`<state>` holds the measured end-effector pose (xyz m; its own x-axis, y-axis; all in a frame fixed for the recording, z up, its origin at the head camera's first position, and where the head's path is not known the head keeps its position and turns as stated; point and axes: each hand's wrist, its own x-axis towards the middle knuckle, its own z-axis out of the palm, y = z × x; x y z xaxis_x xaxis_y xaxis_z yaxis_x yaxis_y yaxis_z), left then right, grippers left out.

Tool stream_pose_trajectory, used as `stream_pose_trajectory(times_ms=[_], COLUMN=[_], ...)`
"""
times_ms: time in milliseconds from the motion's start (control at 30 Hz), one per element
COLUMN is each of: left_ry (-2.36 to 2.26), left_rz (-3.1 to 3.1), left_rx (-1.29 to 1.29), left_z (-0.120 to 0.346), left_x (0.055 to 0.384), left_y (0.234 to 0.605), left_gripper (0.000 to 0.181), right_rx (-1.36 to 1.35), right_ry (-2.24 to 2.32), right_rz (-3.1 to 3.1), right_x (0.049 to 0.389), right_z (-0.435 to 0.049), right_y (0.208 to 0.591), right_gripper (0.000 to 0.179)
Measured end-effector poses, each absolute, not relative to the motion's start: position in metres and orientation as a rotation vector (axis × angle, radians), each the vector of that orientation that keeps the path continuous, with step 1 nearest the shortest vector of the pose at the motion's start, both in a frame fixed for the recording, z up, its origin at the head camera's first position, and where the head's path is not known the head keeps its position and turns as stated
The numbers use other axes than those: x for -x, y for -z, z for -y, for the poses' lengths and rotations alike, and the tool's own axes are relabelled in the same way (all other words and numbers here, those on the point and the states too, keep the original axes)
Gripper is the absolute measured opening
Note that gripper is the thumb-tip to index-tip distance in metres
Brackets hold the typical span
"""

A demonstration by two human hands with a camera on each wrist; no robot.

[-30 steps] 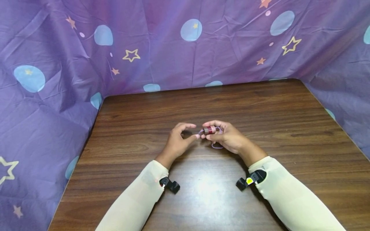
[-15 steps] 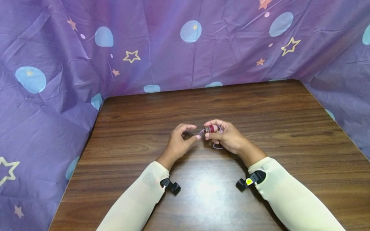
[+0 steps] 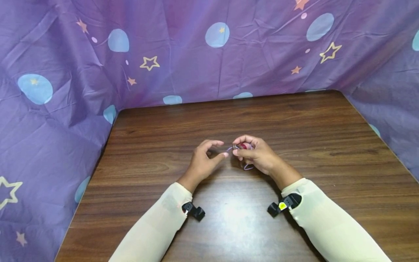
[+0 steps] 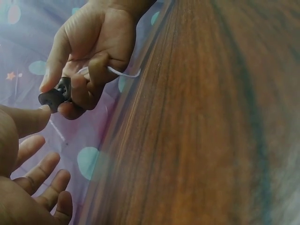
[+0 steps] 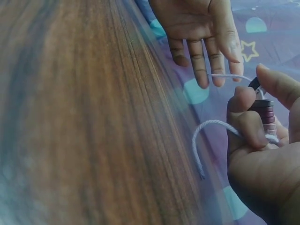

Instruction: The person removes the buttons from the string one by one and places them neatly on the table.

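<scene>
Before you stretches a brown, wood-grained table (image 3: 163, 138) with dark streaks and rounded far corners, pale glare (image 3: 235, 214) on its near half.

Dark brown, wood-grained flat bench (image 3: 157, 134): smooth, glossy, white glare near front; real wood or laminate, can't tell. Purple cloth backdrop (image 3: 183, 54) with printed stars and blobs: thin-looking, creased, soft sheen. Cream stretchy-looking cloth sleeves (image 3: 147, 229): matt, mostly smooth, slightly wrinkled at cuffs. Black, blocky wrist devices (image 3: 198, 213): hard, plastic-looking. Pale lilac twisted cord (image 5: 194, 140): fibrous, matt, ropy texture. Dark brown round buttons (image 4: 52, 99): hard, smooth-looking, wood or plastic unclear. Red-and-pink stack of discs (image 5: 268, 117): smooth-looking, exact material unclear.
</scene>
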<state>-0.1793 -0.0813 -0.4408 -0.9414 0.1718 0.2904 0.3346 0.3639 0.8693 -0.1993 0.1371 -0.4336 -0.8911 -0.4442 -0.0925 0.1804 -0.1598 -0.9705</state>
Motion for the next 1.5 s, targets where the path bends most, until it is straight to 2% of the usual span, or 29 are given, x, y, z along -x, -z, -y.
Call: stream_pose_trajectory(times_ms=[533, 1500], left_ry=[1.612, 1.664], left_rz=[2.494, 2.414], left_rx=[0.442, 0.581], left_z=[0.0807, 0.0779], left_x=[0.1802, 0.1761], left_y=[0.442, 0.4409], left_gripper=[0.036, 0.032], right_rx=[0.312, 0.399], right_ry=[2.11, 2.114], right_rz=[-1.649, -1.527], right_x=[0.1988, 0.1992], right_z=[-0.1366, -0.1376], right_y=[0.4346, 0.44], right_gripper=[0.023, 0.022])
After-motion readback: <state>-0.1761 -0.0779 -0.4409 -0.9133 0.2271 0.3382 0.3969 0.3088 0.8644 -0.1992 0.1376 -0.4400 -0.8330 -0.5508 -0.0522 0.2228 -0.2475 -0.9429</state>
